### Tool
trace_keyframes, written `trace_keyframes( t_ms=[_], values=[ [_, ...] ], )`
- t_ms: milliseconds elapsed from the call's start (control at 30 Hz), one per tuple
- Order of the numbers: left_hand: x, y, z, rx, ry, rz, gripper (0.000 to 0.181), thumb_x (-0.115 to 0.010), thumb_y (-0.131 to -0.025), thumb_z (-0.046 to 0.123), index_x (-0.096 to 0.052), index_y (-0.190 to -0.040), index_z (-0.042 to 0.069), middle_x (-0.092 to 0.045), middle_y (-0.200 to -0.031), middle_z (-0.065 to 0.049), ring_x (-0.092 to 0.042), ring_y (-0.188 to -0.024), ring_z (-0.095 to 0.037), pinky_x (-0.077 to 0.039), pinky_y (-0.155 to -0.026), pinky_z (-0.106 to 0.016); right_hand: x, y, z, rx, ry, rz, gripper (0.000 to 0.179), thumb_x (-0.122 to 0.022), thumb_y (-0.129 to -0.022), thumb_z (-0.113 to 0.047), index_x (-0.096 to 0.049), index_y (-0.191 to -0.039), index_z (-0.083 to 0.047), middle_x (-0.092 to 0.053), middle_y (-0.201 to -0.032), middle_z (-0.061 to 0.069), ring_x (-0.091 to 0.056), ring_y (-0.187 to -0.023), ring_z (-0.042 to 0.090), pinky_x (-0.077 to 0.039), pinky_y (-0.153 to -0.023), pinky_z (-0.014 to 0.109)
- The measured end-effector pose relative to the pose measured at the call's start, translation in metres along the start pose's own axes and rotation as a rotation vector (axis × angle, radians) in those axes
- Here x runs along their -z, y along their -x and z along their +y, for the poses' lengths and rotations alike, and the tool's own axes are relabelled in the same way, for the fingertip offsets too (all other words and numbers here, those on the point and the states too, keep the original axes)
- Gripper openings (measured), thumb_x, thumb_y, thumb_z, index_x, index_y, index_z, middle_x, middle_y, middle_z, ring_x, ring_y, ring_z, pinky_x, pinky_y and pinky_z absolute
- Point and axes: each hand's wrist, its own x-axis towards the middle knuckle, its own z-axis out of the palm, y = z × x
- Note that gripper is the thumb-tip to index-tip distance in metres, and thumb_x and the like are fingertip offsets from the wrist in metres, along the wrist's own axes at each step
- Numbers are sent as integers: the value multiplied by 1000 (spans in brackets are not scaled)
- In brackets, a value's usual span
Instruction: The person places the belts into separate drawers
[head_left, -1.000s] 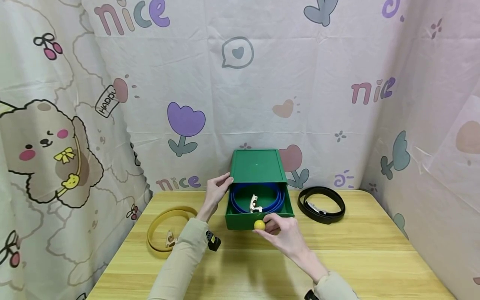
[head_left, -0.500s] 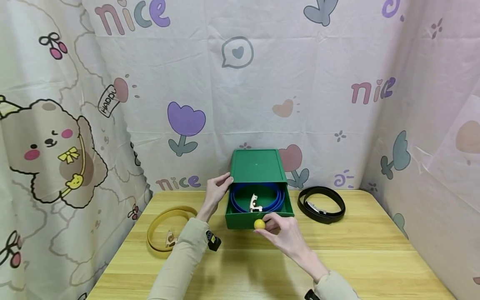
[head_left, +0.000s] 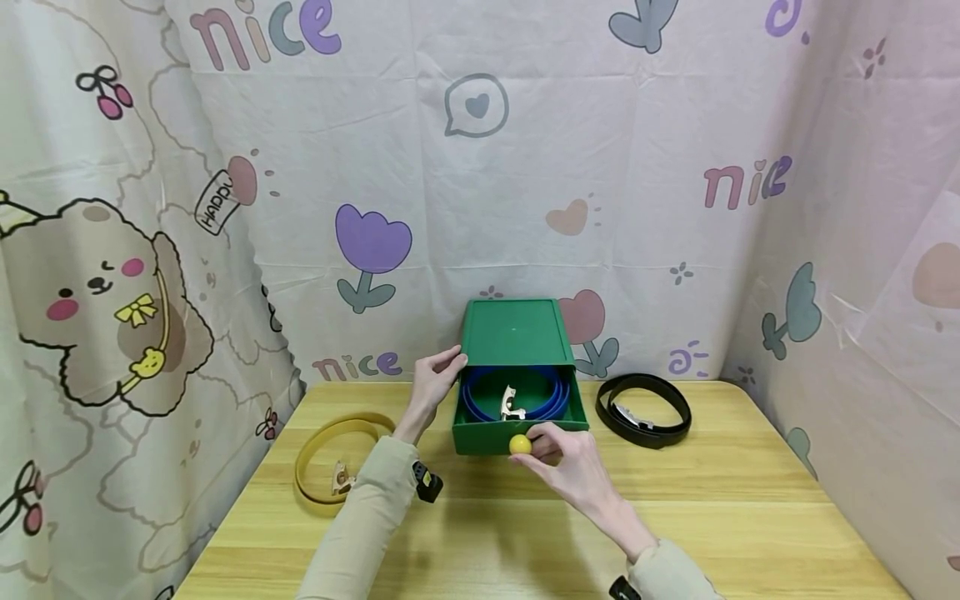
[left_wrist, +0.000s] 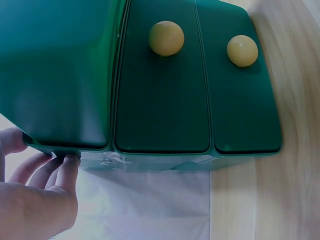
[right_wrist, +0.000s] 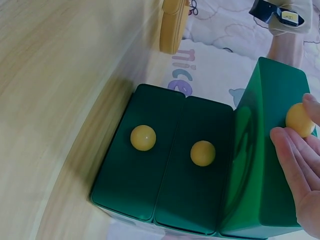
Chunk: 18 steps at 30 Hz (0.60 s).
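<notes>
A small green drawer cabinet stands at the back of the table, its top drawer pulled partly out. Coiled in that drawer is a blue belt with a gold buckle. My right hand pinches the drawer's round yellow knob between thumb and fingers. At the cabinet's upper left front corner, my left hand holds on, thumb and fingertips at the edge. Two lower drawers, each with a yellow knob, sit flush in the left wrist view.
A coiled tan belt lies on the table to the left, partly behind the left forearm. To the right of the cabinet lies a coiled black belt with a silver buckle. A printed curtain hangs behind and on both sides.
The top drawer has slid slightly back into the cabinet, with my right hand and the knob moving along. My left hand stays at the corner.
</notes>
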Motion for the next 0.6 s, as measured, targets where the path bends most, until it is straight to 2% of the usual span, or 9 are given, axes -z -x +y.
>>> trace_keyframes(
  t_ms=[200, 600],
  values=[
    [0, -1, 0, -1, -5, 1, 41, -67, -98, 19, -64, -135, 3, -65, -134, -21, -67, -117, -25, -54, -101, -38, 0, 0, 2, -1, 13, -7, 32, -90, -71, -9, -69, -95, -6, -76, -72, 0, -69, -60, 3, -54, -59, 12],
    [-2, -2, -1, 0, 8, -3, 41, -66, -98, 18, -63, -136, 3, -64, -135, -22, -65, -120, -27, -53, -104, -42, 0, -1, 7, -27, -2, -15, 28, -86, -76, -7, -70, -98, -6, -76, -74, 0, -69, -63, 3, -57, -60, 19]
  ],
)
